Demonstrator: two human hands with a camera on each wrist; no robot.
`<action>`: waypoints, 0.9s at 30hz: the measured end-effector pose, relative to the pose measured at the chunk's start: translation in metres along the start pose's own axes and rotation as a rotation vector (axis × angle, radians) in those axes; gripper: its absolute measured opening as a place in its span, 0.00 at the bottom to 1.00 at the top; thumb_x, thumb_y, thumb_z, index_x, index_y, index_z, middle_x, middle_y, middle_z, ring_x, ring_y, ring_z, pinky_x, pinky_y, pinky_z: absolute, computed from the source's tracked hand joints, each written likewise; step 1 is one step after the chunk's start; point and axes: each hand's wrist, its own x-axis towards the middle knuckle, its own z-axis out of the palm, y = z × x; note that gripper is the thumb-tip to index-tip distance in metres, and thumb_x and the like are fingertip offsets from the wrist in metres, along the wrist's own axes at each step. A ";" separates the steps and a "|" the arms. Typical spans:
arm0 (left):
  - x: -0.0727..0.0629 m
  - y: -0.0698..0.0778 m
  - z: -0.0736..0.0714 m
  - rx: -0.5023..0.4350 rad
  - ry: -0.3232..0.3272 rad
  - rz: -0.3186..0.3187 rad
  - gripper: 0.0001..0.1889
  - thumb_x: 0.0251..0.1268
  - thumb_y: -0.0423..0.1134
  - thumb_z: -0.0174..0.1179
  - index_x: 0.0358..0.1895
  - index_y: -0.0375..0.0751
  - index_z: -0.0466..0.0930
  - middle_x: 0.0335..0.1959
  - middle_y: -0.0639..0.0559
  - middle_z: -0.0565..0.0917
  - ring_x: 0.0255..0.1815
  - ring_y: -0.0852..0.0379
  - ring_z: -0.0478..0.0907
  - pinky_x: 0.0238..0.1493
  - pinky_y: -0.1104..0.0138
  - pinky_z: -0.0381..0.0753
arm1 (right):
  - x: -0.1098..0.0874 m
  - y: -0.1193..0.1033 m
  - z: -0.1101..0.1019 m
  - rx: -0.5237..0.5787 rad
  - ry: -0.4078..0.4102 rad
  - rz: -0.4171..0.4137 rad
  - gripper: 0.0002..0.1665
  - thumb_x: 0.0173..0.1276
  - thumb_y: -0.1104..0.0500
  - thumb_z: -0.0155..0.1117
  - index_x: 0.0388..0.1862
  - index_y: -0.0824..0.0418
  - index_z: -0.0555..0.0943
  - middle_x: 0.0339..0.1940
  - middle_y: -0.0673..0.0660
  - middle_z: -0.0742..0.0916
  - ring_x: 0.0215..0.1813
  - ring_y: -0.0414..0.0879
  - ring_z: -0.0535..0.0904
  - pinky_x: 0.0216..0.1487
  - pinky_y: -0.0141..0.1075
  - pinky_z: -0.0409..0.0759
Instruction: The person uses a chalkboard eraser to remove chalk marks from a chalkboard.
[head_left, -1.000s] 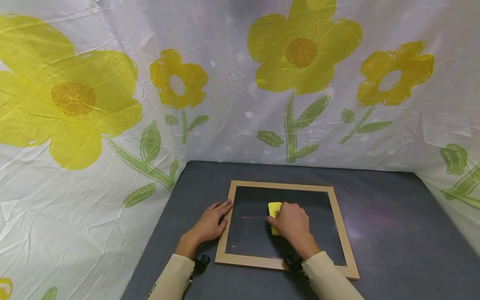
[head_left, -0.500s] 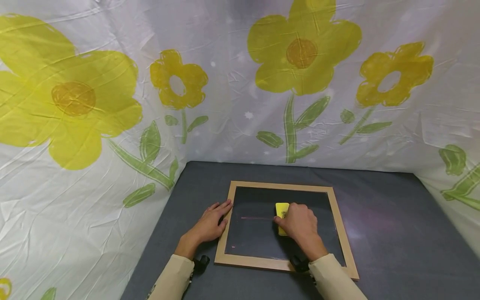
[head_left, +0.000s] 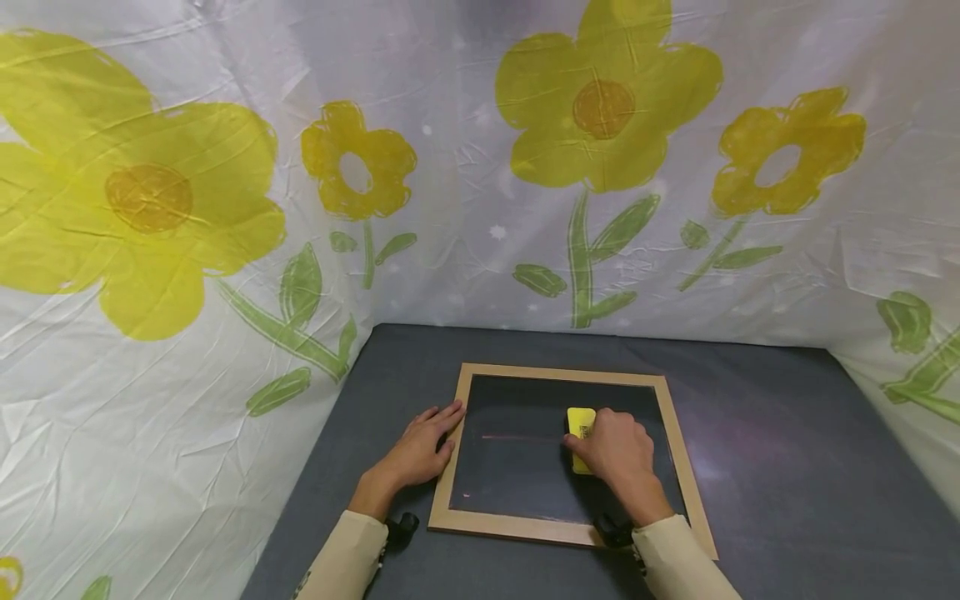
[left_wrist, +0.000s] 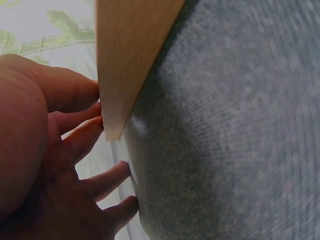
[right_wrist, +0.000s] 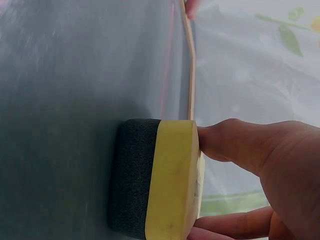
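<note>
A wood-framed blackboard (head_left: 517, 525) lies flat on the dark cloth. My right hand (head_left: 618, 454) grips a yellow chalkboard eraser (head_left: 581, 422) between thumb and fingers, right of the board's middle. In the right wrist view the dark felt pad (right_wrist: 134, 177) of the eraser is against the board's surface. At the board's left side my left hand (head_left: 415, 450) rests with extended fingers touching the frame. Its fingertips (left_wrist: 92, 89) meet the frame's wooden edge (left_wrist: 122, 60) in the left wrist view. A thin pink chalk line (head_left: 510, 437) crosses the board left of the eraser.
A small pink mark (head_left: 467, 496) sits near the board's lower left corner. Dark cloth (head_left: 795, 475) covers the table around the board. White hangings (head_left: 465, 250) printed with yellow flowers enclose the back and sides.
My right hand has slid the eraser rightward across the board. The left hand and the board stay where they were.
</note>
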 end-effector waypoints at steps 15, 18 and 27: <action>-0.004 0.027 -0.018 0.019 -0.056 -0.031 0.32 0.80 0.34 0.59 0.84 0.37 0.69 0.87 0.41 0.67 0.84 0.24 0.62 0.81 0.27 0.57 | 0.000 0.032 -0.010 -0.022 0.037 -0.005 0.36 0.63 0.34 0.80 0.29 0.66 0.80 0.20 0.58 0.80 0.23 0.51 0.76 0.22 0.40 0.72; -0.005 0.038 -0.025 0.052 -0.078 -0.043 0.31 0.81 0.32 0.59 0.84 0.35 0.68 0.87 0.39 0.67 0.84 0.24 0.62 0.82 0.28 0.58 | 0.000 0.037 -0.013 -0.023 0.032 0.001 0.36 0.63 0.34 0.80 0.24 0.64 0.78 0.19 0.57 0.79 0.21 0.51 0.75 0.22 0.40 0.70; -0.007 0.039 -0.024 0.068 -0.082 -0.059 0.30 0.82 0.33 0.59 0.83 0.35 0.69 0.87 0.41 0.67 0.85 0.26 0.62 0.82 0.29 0.58 | -0.003 0.047 -0.020 -0.003 0.002 0.061 0.34 0.63 0.34 0.80 0.25 0.63 0.79 0.21 0.58 0.79 0.25 0.52 0.75 0.22 0.40 0.70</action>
